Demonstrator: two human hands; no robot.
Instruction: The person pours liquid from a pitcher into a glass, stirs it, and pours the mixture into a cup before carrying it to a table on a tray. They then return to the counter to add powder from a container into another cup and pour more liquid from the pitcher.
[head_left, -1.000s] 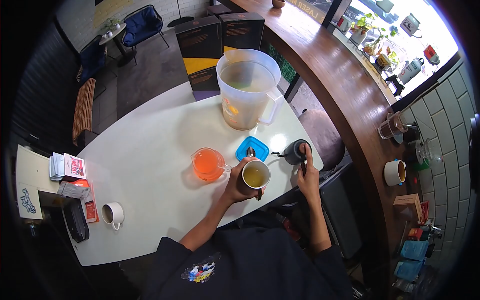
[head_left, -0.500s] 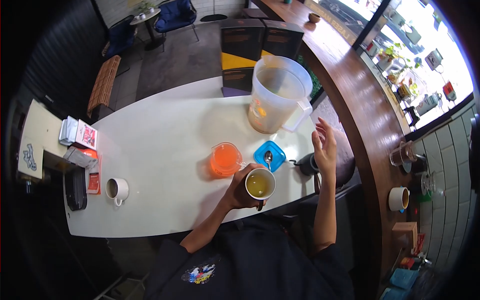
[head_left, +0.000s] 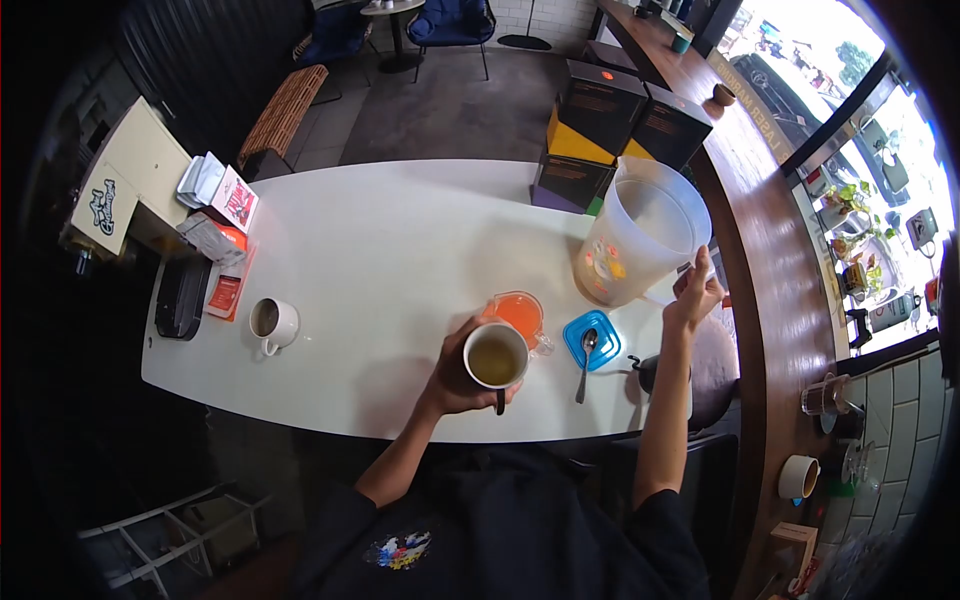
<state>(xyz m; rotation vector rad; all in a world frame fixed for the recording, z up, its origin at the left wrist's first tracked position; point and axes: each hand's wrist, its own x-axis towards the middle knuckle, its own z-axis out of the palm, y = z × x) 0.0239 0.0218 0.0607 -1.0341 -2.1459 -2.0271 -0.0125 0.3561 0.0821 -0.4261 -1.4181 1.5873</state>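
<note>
My left hand point(head_left: 452, 372) is wrapped around a mug point(head_left: 497, 384) with a white rim and a dark handle, held above the table. Pale yellow-green liquid shows inside it. On the right, my right hand point(head_left: 694, 298) is at the handle of a large translucent plastic pitcher point(head_left: 628, 245), its fingers curling round the handle and partly hidden. The pitcher stands on the table. Just beyond the mug is a glass jug of orange-red liquid point(head_left: 519, 315), partly covered by my left hand and the mug. A metal spoon point(head_left: 588, 345) lies on a blue square lid point(head_left: 603, 328).
A white mug point(head_left: 283, 325) with dark contents stands on the white table point(head_left: 360, 240) at left, near a card holder point(head_left: 232, 200) and a black tray point(head_left: 183, 297). A small dark pot point(head_left: 649, 374) sits beside my right forearm. Black boxes point(head_left: 600, 110) rise behind the pitcher.
My right hand has gone from open beside the pitcher to its handle. My left hand has moved the mug leftward, partly over the glass jug. The camera view has shifted.
</note>
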